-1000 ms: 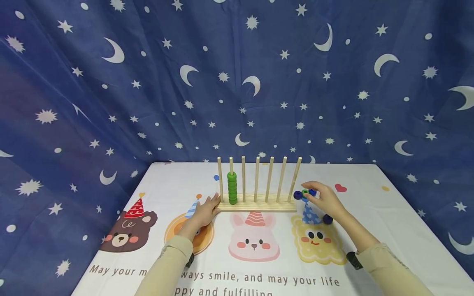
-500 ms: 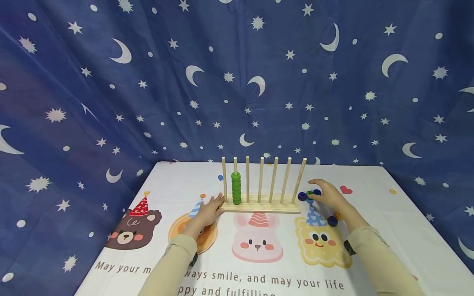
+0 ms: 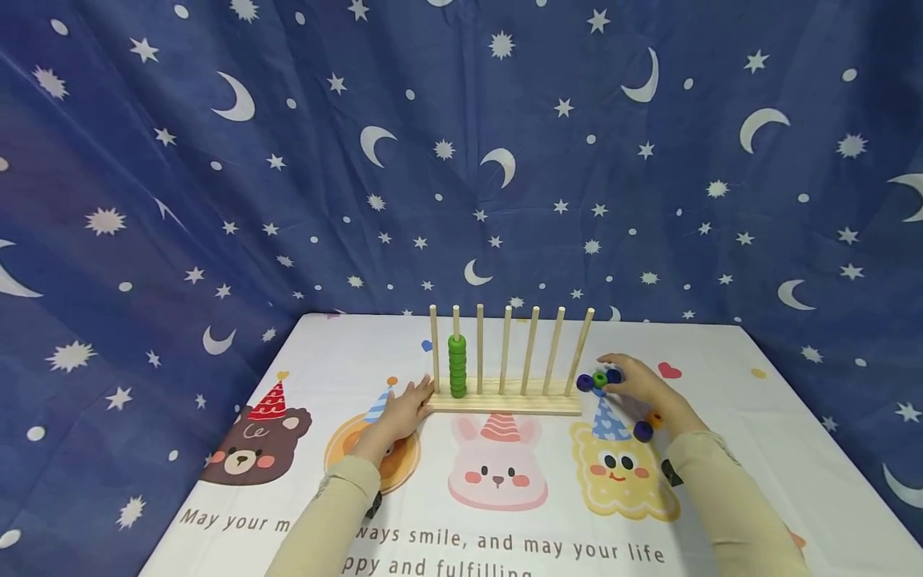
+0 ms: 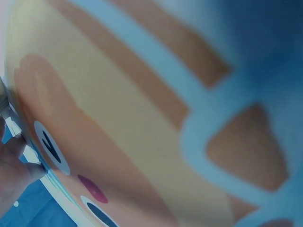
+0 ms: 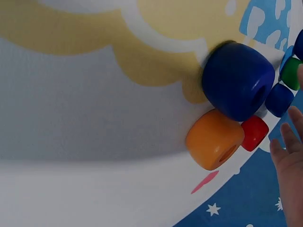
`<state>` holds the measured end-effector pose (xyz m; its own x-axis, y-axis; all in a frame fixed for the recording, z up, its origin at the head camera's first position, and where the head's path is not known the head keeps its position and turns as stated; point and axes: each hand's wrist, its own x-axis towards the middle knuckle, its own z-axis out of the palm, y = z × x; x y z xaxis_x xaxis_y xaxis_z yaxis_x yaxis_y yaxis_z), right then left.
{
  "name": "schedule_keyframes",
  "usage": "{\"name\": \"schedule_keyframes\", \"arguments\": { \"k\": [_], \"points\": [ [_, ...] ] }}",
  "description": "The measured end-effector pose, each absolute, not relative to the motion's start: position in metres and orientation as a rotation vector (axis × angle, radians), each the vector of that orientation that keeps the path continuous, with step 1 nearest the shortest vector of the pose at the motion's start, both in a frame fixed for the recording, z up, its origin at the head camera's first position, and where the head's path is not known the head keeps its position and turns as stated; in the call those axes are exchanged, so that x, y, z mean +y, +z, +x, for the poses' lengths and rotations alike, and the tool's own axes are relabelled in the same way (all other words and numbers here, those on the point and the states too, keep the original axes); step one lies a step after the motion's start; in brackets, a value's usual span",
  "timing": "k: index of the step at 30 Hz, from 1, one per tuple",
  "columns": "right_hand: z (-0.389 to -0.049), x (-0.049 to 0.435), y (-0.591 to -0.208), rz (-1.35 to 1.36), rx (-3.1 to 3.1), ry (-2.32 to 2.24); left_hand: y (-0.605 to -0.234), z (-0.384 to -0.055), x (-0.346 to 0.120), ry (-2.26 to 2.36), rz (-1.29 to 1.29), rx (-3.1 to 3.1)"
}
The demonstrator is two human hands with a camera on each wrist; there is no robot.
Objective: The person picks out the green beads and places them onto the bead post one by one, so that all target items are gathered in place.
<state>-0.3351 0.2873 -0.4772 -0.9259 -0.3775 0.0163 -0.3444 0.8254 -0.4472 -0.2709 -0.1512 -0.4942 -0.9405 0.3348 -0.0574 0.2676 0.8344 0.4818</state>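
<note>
My left hand [image 3: 404, 413] rests at the left end of a wooden bead stand's base [image 3: 505, 401], fingers touching its edge. Green beads [image 3: 457, 367] are stacked on the second peg from the left. Right of the stand, my right hand [image 3: 638, 381] is held over a small group of beads, its fingers spread and nothing lifted. A green bead [image 3: 600, 380] lies there between a blue bead [image 3: 585, 383] and another blue bead [image 3: 614, 377]; the thumb is close to the green one. In the right wrist view the fingers [image 5: 289, 158] look extended, partly cut off by the frame edge.
Nearer the right wrist lie a large-looking blue bead [image 5: 238, 81], an orange bead [image 5: 215, 139] and a red bead [image 5: 254, 132]. The other pegs stand bare and upright. A printed white cloth [image 3: 497, 449] covers the table, and a blue starry curtain [image 3: 461, 200] hangs behind.
My right hand has drawn slightly back to the right, showing more of the green bead. The orange bead has come into sight beside the wrist. My left hand stays at the base.
</note>
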Motion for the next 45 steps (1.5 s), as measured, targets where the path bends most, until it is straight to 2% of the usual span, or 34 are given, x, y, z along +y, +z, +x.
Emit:
{"name": "schedule_keyframes", "arguments": {
  "k": [12,38,45],
  "points": [
    [-0.338,0.282,-0.482,-0.420,2.906,-0.584,-0.498,-0.273,-0.152,0.703,0.469,2.878],
    [-0.341,0.279,-0.486,-0.576,2.979,-0.626,-0.498,-0.272,-0.152,0.718,0.458,2.883],
    [-0.344,0.275,-0.487,-0.540,2.963,-0.637,-0.498,-0.272,-0.152,0.725,0.453,2.884]
  ]
}}
